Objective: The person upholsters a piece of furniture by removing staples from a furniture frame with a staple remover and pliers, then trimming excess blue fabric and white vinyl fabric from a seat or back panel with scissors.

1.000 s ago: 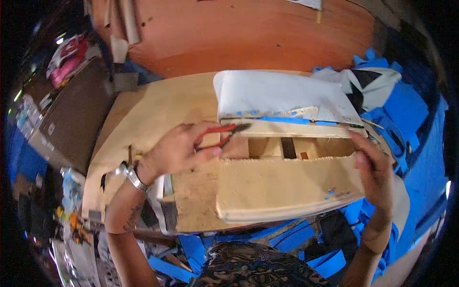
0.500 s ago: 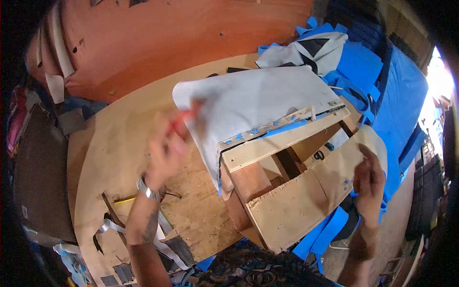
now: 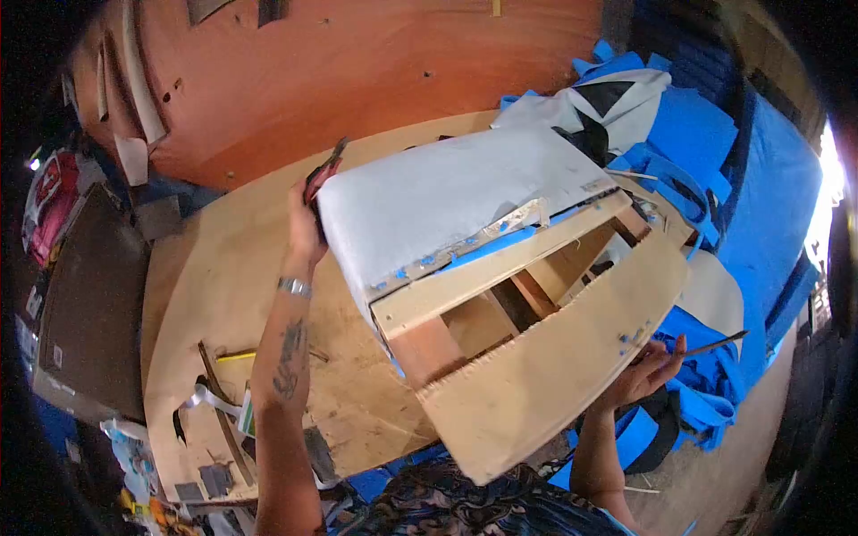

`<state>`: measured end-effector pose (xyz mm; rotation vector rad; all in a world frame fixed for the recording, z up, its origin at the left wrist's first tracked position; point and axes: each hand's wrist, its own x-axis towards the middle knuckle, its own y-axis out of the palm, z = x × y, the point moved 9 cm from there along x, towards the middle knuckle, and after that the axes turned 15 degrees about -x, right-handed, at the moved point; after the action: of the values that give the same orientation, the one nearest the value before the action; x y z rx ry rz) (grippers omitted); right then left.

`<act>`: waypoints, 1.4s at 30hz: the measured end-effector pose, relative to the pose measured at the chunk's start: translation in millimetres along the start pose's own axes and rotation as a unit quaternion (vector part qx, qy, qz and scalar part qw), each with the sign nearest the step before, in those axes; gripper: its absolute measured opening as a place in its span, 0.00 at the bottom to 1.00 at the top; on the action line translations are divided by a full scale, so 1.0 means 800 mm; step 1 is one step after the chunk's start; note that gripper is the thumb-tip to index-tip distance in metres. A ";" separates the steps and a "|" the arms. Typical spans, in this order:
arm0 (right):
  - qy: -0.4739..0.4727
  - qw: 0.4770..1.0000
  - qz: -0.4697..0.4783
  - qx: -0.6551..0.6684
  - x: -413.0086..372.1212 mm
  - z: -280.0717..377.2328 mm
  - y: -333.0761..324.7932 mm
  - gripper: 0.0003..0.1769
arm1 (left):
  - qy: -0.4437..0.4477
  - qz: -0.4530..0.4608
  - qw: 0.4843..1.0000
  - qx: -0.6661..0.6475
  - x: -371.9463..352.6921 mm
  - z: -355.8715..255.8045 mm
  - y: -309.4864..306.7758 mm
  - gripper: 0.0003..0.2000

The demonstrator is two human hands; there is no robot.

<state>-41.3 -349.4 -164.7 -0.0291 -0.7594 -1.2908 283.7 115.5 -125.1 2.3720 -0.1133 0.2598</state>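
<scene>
A wooden furniture frame [image 3: 536, 371], partly covered in white fabric [image 3: 447, 196], is tilted between my two hands. Blue bits and a torn strip line the fabric's edge along the wooden rail. My left hand [image 3: 307, 223] is closed around a red-handled tool with dark jaws, apparently pliers [image 3: 325, 171], beside the padded left end. At the lower right edge of the bare board is my right hand [image 3: 639, 380], partly hidden beneath it. A thin, dark pointed tool [image 3: 715, 344] sticks out from its closed fingers.
The frame sits over a wooden worktable [image 3: 214, 286] bearing strips and fabric scraps [image 3: 214, 480]. Orange-brown sheeting [image 3: 357, 71] stands behind. Blue material [image 3: 688, 134] is heaped at right, and a dark brown box-like piece [image 3: 89, 304] stands at left.
The frame has turned and shifted slightly left. My left hand moved up beside its padded end with the red-handled tool. My right hand went from the board's top to its lower edge.
</scene>
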 end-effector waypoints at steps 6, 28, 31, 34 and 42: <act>0.032 0.989 0.106 0.102 0.111 -0.091 0.114 0.25 | 0.136 -0.127 0.983 0.007 -0.137 -0.022 -0.030 0.30; -0.258 0.562 0.687 -0.382 0.055 0.208 0.149 0.23 | 0.323 0.307 0.685 0.576 -0.297 0.041 0.316 0.27; -0.268 0.514 0.703 -0.411 0.044 0.209 0.158 0.23 | 0.332 0.299 0.690 0.569 -0.295 0.039 0.319 0.27; -0.311 0.496 0.697 -0.415 0.036 0.215 0.168 0.20 | 0.326 0.296 0.689 0.576 -0.292 0.041 0.320 0.26; -0.335 0.471 0.687 -0.440 0.034 0.225 0.179 0.19 | 0.324 0.287 0.676 0.597 -0.291 0.040 0.323 0.28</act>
<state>-2.9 -251.4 42.0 -1.7488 -0.3225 0.1827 21.5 -91.9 -25.7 3.1871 -0.4605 1.9940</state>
